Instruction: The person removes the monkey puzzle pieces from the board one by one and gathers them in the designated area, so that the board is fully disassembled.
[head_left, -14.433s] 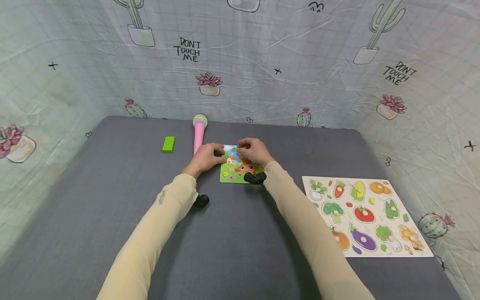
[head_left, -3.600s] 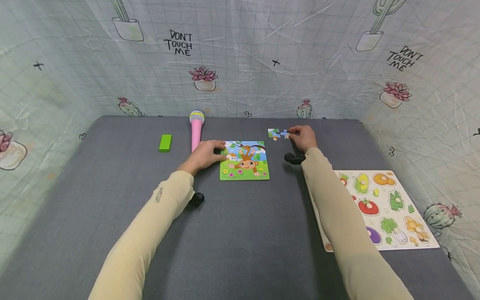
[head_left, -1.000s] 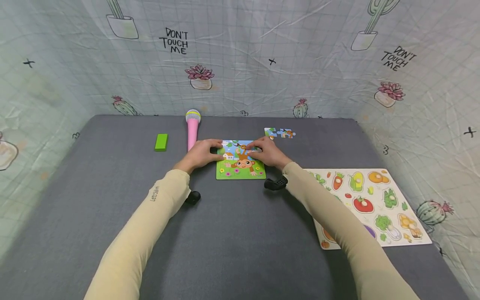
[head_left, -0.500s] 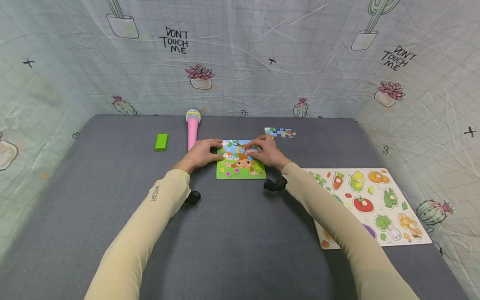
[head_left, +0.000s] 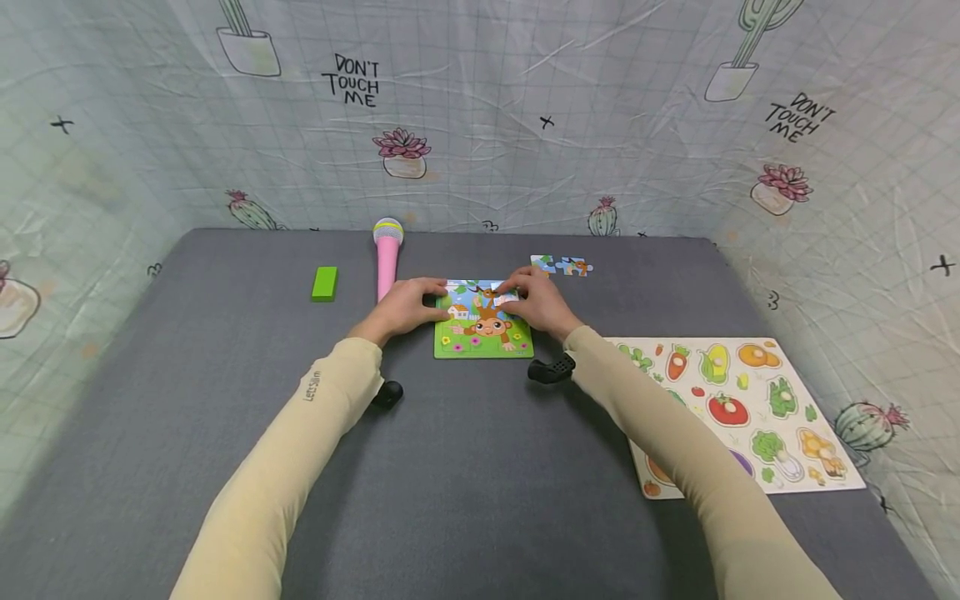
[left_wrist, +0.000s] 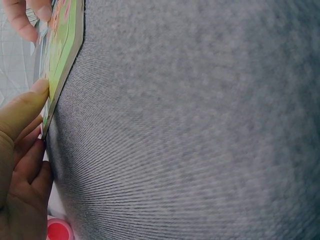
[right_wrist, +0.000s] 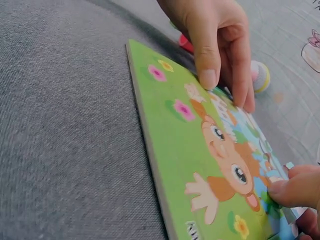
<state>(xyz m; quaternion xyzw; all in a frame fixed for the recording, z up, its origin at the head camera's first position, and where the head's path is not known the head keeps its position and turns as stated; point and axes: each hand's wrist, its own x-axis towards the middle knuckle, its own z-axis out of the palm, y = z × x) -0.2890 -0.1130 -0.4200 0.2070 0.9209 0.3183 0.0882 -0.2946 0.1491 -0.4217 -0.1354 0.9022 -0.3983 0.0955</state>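
The monkey puzzle board (head_left: 483, 342) lies flat on the grey table. My left hand (head_left: 407, 308) grips its left edge, the thumb on the face and the other fingers at the rim, as the left wrist view also shows. Over the board's upper right part, my right hand (head_left: 542, 304) pinches a pale piece (head_left: 504, 297) between thumb and fingers; the fingers hide part of it. In the right wrist view the right thumb (right_wrist: 287, 194) touches the picture near the monkey's head (right_wrist: 227, 160). Two loose puzzle pieces (head_left: 574, 267) lie behind the right hand, one partly covered by it.
A pink toy microphone (head_left: 387, 254) lies just behind the left hand, with a green block (head_left: 324, 284) to its left. At the right, a white board with vegetable pictures (head_left: 757, 458) lies partly under the right forearm. A patterned cloth hangs behind the table.
Since about four seconds ago, my right hand has moved from the loose pieces to the board. In the last half second its fingers shifted slightly, and more of the pale piece shows. The left hand kept its grip.
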